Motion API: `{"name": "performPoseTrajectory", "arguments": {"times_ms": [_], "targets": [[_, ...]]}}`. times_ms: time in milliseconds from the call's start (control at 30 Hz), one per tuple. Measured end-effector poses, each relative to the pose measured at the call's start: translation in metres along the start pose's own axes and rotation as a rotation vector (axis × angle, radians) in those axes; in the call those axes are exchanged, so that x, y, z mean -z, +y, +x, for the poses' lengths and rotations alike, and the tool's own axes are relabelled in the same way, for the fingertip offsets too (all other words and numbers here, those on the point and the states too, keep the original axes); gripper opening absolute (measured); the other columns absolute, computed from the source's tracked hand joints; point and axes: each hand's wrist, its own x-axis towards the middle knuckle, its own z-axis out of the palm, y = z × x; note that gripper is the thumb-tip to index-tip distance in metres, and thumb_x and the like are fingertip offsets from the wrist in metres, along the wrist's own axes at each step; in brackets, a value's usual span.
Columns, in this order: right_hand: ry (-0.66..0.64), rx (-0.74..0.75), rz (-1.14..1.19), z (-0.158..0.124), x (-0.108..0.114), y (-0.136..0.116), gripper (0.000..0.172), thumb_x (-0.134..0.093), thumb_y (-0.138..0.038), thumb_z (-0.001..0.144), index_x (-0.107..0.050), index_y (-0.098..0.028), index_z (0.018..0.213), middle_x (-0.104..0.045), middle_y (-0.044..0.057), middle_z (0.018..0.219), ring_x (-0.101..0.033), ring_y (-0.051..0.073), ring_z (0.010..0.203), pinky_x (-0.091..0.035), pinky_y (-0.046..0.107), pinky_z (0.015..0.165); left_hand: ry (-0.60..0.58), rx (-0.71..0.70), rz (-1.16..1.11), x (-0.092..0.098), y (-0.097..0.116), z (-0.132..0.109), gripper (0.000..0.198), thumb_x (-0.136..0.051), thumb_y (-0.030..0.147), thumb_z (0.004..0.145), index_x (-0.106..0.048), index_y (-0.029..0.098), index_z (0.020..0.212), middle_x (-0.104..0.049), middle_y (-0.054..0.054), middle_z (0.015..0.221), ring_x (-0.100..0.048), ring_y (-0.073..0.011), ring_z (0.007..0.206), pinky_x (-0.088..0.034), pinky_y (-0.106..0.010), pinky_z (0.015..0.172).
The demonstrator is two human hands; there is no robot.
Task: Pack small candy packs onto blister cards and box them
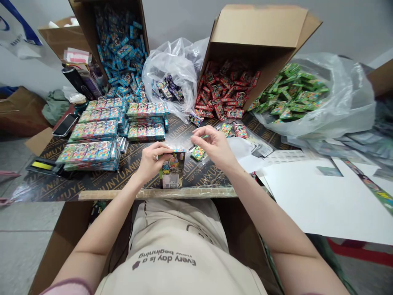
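My left hand [155, 159] grips a small black printed box [172, 171] by its upper edge. The box stands upright near the front edge of the table. To its right, my right hand [214, 147] hovers with curled fingers, thumb and fingertips slightly apart, and nothing visible between them. Below its fingertips lies a green packet [197, 153] in clear wrap. Behind that hand are another green packet [226, 129], a red packet [240, 130] and a dark purple packet [195, 119].
Stacked wrapped multi-packs [92, 129] and a phone [65, 125] are at left. Behind stand a box of blue packets [121, 53], a bag of purple ones [172, 88], a carton of red ones [224, 90] and a bag of green ones [299, 92]. White sheets [307, 196] lie right.
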Motion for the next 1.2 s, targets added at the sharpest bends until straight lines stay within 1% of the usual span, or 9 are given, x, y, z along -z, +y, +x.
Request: {"name": "performPoseTrajectory", "arguments": {"times_ms": [200,300,533,767,867,967,1033,1100,1200], "targets": [[-0.352,-0.083,0.083,0.01,-0.025,-0.006,0.027,-0.065,-0.042,0.076,-0.06,-0.017,0.07,-0.064,0.004,0.083,-0.057,0.016,0.079,-0.043,0.026,0.066,0.056,0.138,-0.065,-0.002,-0.004,-0.002,0.007,-0.075,0.022,0.072,-0.069,0.018,0.073,-0.075,-0.006,0.082,-0.071,-0.0202,0.078,-0.054,-0.031,0.071],[-0.414,-0.071,0.047,0.015,-0.033,-0.003,0.03,-0.065,-0.045,0.076,-0.059,-0.017,0.068,-0.063,0.004,0.078,-0.056,0.015,0.074,-0.041,0.025,0.062,0.049,0.153,-0.086,-0.001,-0.005,-0.003,0.009,-0.074,0.021,0.07,-0.066,0.017,0.073,-0.076,-0.008,0.085,-0.071,-0.0205,0.079,-0.054,-0.03,0.07],[-0.402,-0.084,-0.002,0.018,-0.043,0.001,0.033,-0.064,-0.048,0.076,-0.06,-0.016,0.068,-0.062,0.002,0.069,-0.053,0.013,0.066,-0.04,0.024,0.059,0.032,0.131,-0.066,0.002,0.001,-0.004,0.007,-0.063,0.016,0.068,-0.063,0.018,0.075,-0.075,-0.006,0.086,-0.069,-0.0187,0.078,-0.054,-0.029,0.071],[-0.341,-0.118,-0.056,0.016,-0.051,0.007,0.024,-0.064,-0.037,0.077,-0.058,-0.016,0.066,-0.061,0.001,0.063,-0.053,0.012,0.061,-0.039,0.024,0.057,0.167,0.212,-0.049,-0.01,0.002,-0.004,0.018,-0.076,0.028,0.07,-0.061,0.018,0.069,-0.072,-0.003,0.075,-0.067,-0.0169,0.072,-0.051,-0.029,0.069],[-0.242,-0.156,0.033,0.012,-0.058,0.012,0.02,-0.068,-0.031,0.073,-0.054,-0.02,0.08,-0.059,-0.003,0.063,-0.056,0.013,0.06,-0.04,0.023,0.055,0.197,0.255,-0.07,-0.014,-0.001,-0.006,0.016,-0.076,0.026,0.071,-0.063,0.018,0.075,-0.071,-0.002,0.077,-0.067,-0.0158,0.075,-0.051,-0.028,0.071],[-0.17,-0.205,0.072,0.008,-0.061,0.017,0.029,-0.059,-0.021,0.077,-0.046,-0.024,0.103,-0.054,-0.008,0.061,-0.056,0.013,0.056,-0.042,0.022,0.054,0.198,0.367,-0.226,-0.021,-0.007,-0.015,0.041,-0.083,0.029,0.063,-0.064,0.019,0.097,-0.071,-0.001,0.083,-0.068,-0.0163,0.076,-0.053,-0.026,0.07],[-0.136,-0.204,0.018,0.008,-0.053,0.024,0.029,-0.05,-0.022,0.085,-0.044,-0.024,0.113,-0.059,-0.005,0.068,-0.062,0.015,0.064,-0.048,0.025,0.061,0.115,0.472,-0.366,-0.024,-0.014,-0.022,0.047,-0.083,0.034,0.062,-0.064,0.017,0.101,-0.073,-0.004,0.085,-0.069,-0.0179,0.075,-0.055,-0.028,0.068],[-0.061,-0.154,-0.139,0.004,-0.033,0.038,0.035,-0.049,-0.031,0.09,-0.043,-0.023,0.123,-0.068,0.005,0.095,-0.066,0.019,0.092,-0.052,0.033,0.079,0.031,0.531,-0.406,-0.024,-0.018,-0.027,0.037,-0.08,0.038,0.067,-0.067,0.015,0.094,-0.074,-0.006,0.086,-0.07,-0.0198,0.073,-0.056,-0.031,0.068],[0.02,-0.167,-0.61,-0.016,0.011,0.067,0.07,-0.068,-0.043,0.079,-0.04,-0.021,0.139,-0.046,0.019,0.144,-0.04,0.033,0.136,-0.035,0.053,0.107,0.105,0.433,-0.241,-0.01,-0.018,-0.019,0.029,-0.075,0.037,0.073,-0.069,0.017,0.094,-0.075,-0.005,0.089,-0.07,-0.0221,0.08,-0.057,-0.034,0.076]]}}
